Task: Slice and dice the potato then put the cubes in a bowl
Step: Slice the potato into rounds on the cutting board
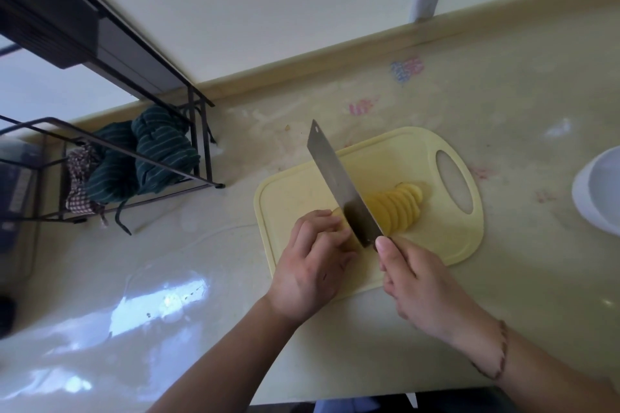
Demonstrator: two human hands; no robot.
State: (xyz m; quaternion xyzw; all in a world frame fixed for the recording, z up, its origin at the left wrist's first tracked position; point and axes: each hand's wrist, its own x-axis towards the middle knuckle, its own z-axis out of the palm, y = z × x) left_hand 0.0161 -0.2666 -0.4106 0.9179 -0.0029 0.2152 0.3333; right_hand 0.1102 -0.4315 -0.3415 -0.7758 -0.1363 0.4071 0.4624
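- right hand (426, 285) is wrapped around the cleaver (339, 184) handle, thumb up by the blade
- left hand (312, 261) has its fingers curled over the uncut potato end (339, 214) on the yellow cutting board (285, 211)
- slices (399, 208) fanned out beside the blade
- wet potato's probably slippery but firm, so keep a claw grip on top
- white bowl (600, 194) waits far right

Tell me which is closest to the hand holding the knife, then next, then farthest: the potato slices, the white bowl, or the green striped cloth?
From the right hand:
1. Potato slices, fanned on the cutting board just beyond it.
2. White bowl, off at the counter's right edge.
3. Green striped cloth, far left in the black wire rack.
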